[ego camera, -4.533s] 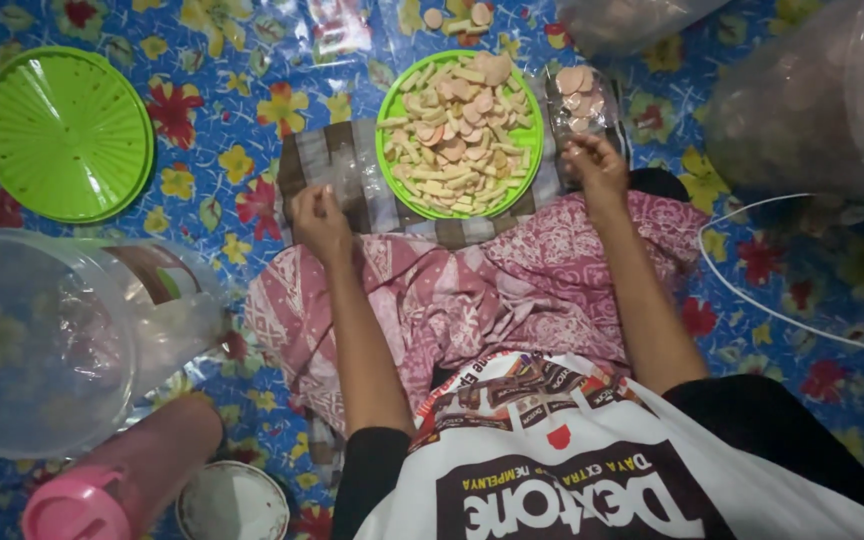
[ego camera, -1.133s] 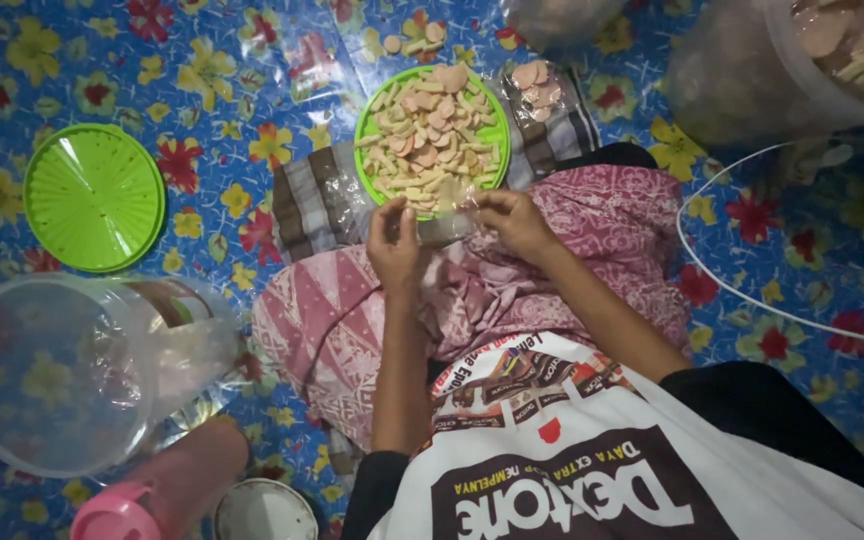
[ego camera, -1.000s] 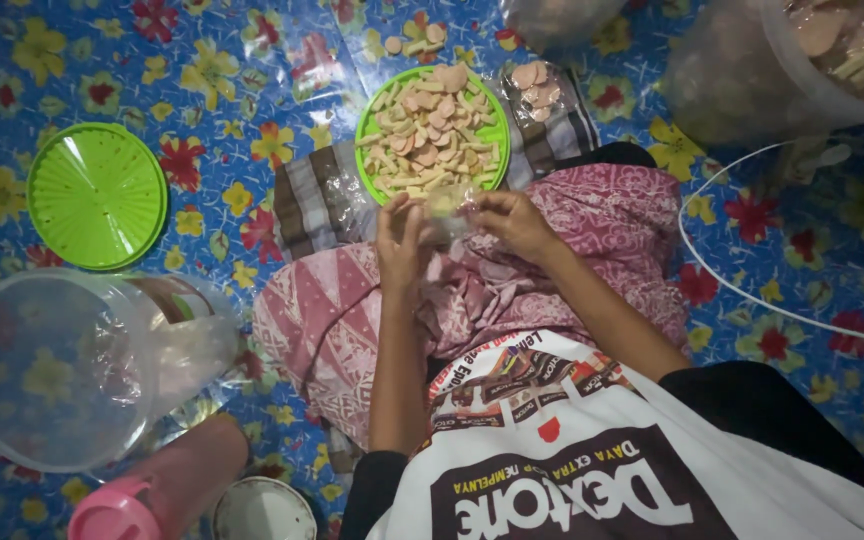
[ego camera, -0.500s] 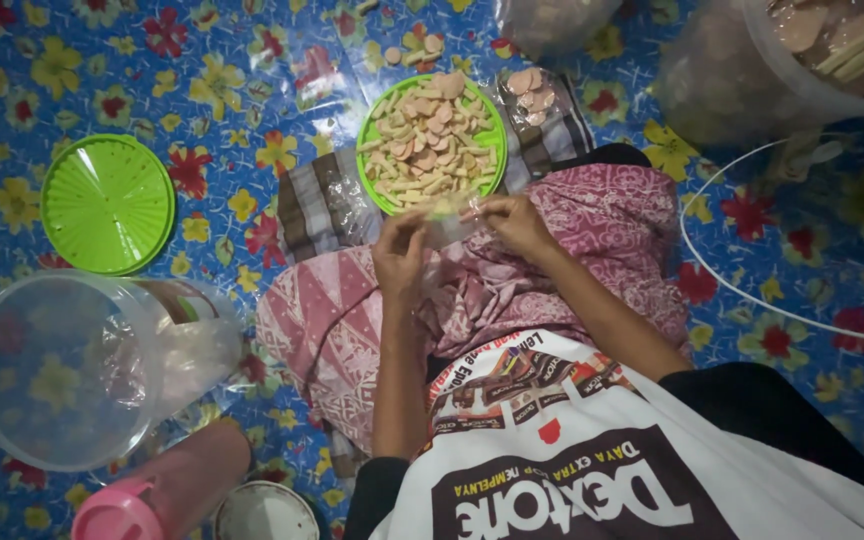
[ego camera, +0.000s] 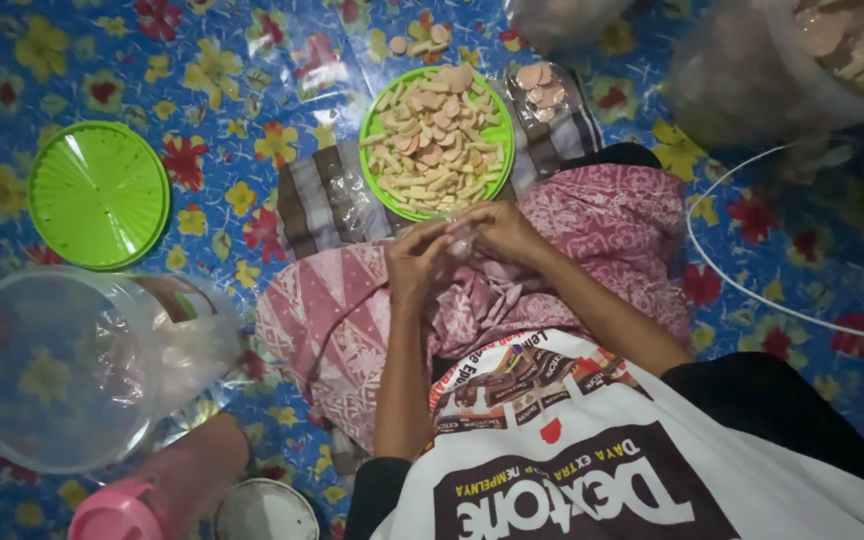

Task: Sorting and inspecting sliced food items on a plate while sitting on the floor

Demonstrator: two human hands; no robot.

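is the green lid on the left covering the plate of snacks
No, the green lid lies by itself on the floral mat, apart from the uncovered green plate of snacks.

The person sits on the floor mat (ego camera: 252, 60) with a patterned cloth (ego camera: 352, 320) over the lap. Both hands meet above the lap: the left hand (ego camera: 417, 265) just left of the right hand (ego camera: 502, 228), a small clear bag (ego camera: 464, 240) between them. Just beyond the hands, a basket of snack pieces (ego camera: 437, 140) rests on a striped cloth (ego camera: 322, 200). Right of the basket lies a small packet of pieces (ego camera: 542, 90). Far left lies an empty basket (ego camera: 97, 195). Near left stands a large clear tub (ego camera: 52, 365), with a bottle (ego camera: 157, 495) and a round lid (ego camera: 267, 512) nearer still. At far right sits a big bag of pieces (ego camera: 812, 60).
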